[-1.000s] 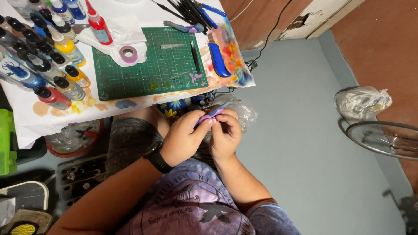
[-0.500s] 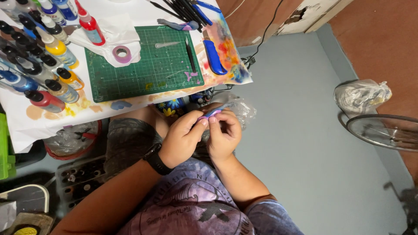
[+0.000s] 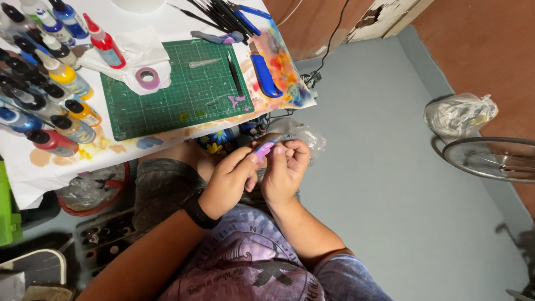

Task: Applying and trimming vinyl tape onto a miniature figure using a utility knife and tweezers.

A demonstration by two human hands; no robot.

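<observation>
From the head view, both hands meet in front of the person's lap, just below the counter edge. The left hand has its grip closed, thumb and forefinger pinching the lower end of a small purple piece. The right hand curls its fingers around the same piece from the other side, its grip closed on it too, so the piece sits between both sets of fingertips, held in the air over the knees and clear of the counter. A black wristband circles the left wrist.

On the counter above, a green cutting mat lies flat, with a roll of purple tape at its upper left corner and a blue-handled knife just beside its right edge. Paint bottles crowd the left side, and dark brushes lie near the top edge. A clear plastic bag sits on the grey floor, well apart to the right.
</observation>
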